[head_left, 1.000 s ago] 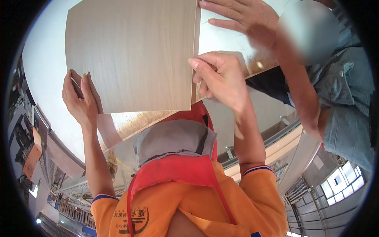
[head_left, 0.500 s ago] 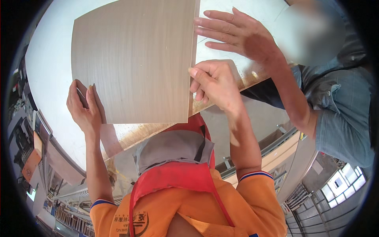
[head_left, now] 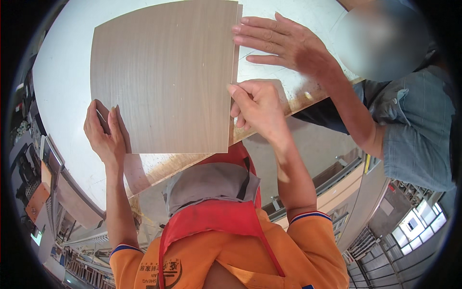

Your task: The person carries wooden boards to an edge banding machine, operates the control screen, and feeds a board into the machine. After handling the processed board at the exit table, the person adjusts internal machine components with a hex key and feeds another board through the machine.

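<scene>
Board [head_left: 163, 82] with wood grain sits over the white tabletop [head_left: 60, 86] in the head view, left hand [head_left: 103, 137] gripping its lower left edge, right hand [head_left: 260, 103] pinching its right edge, a co-worker's open hand [head_left: 296, 48] beside that edge farther up

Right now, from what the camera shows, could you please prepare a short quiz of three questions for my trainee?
1. True or false: the person's right hand is at the right edge of the wood-grain panel.
2. What colour is the person's shirt? A) green B) orange C) white
3. Fill in: farther up that same edge, the fingers nearby belong to a ____.

Key: 1. true; 2. B; 3. co-worker.
</scene>
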The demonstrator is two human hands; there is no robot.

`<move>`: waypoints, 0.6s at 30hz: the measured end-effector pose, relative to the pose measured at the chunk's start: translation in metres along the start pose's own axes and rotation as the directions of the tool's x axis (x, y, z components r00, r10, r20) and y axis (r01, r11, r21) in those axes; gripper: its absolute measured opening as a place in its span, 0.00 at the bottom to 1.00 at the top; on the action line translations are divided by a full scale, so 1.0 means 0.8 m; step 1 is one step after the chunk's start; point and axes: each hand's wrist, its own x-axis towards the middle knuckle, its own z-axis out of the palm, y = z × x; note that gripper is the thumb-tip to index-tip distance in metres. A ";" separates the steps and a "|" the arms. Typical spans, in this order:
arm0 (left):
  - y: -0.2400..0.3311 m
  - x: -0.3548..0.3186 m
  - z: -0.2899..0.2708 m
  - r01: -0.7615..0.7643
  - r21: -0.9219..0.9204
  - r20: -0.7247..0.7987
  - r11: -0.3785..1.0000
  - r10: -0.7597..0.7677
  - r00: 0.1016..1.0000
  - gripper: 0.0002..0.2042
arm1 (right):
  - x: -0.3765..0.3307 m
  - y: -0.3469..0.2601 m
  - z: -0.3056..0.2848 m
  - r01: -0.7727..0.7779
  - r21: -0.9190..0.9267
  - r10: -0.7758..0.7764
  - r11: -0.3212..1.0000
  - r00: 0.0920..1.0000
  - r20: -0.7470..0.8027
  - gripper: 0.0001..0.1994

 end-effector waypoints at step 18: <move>-0.005 -0.003 0.008 -0.025 0.010 -0.092 1.000 0.026 0.995 0.24 | -0.020 0.008 0.010 0.088 0.036 -0.082 0.995 0.987 -0.136 0.11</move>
